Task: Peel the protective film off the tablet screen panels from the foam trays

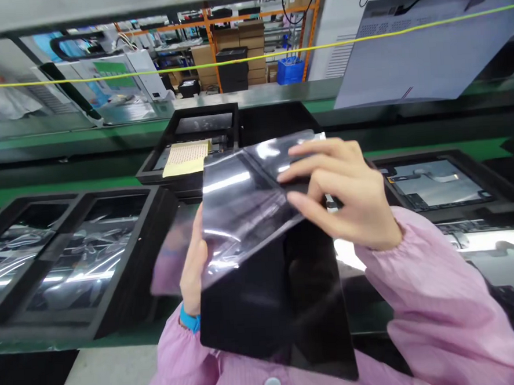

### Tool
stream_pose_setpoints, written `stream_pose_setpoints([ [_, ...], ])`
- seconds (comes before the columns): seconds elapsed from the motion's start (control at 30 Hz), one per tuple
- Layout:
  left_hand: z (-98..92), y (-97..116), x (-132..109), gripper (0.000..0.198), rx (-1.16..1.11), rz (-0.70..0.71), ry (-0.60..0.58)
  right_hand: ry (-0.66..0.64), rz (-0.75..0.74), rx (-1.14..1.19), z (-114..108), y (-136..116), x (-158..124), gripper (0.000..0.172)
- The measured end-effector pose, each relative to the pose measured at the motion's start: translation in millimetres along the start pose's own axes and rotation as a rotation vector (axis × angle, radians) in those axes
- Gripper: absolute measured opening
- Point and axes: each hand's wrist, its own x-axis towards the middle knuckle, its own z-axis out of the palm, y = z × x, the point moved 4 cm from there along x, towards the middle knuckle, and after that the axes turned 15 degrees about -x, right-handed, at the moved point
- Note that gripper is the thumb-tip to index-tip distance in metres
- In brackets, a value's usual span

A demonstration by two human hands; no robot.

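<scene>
A dark, glossy flat panel [264,314], like a tablet screen, is held tilted in front of my chest. My left hand [194,269] grips it along its left edge, with some fingers hidden behind. Over the panel's upper part a clear plastic film [230,226] is lifted and folded back, its lower edge slanting across the dark face. My right hand [348,193] pinches this film near the upper right corner, thumb and fingers against it. Another see-through part of the sheet hangs left of my left hand.
Black foam trays [154,222] with film-covered parts lie at left. Behind the panel, a black tray holds a yellow dotted paper [186,157]. To the right, another foam tray [497,201] holds an opened tablet-like device. A yellow-green cable [249,58] crosses above the bench.
</scene>
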Motion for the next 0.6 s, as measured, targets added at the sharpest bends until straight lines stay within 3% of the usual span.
stream_pose_setpoints([
  [0.07, -1.0, 3, 2, 0.045, 0.118, 0.152, 0.056, 0.051, 0.177, 0.138, 11, 11, 3, 0.034],
  [0.17, 4.6, 8, 2, 0.044, 0.258, 0.247, 0.097, 0.078, 0.307, 0.381, 24, 19, 7, 0.033],
  [0.33, 14.9, 15, 4, 0.04, 0.244, 0.244, 0.051, 0.057, 0.376, 0.486, 32, 23, 12, 0.036],
  [0.6, 10.9, 13, 7, 0.045, 0.303, 0.216, 0.015, 0.025, 0.424, 0.492, 34, 27, 11, 0.038],
])
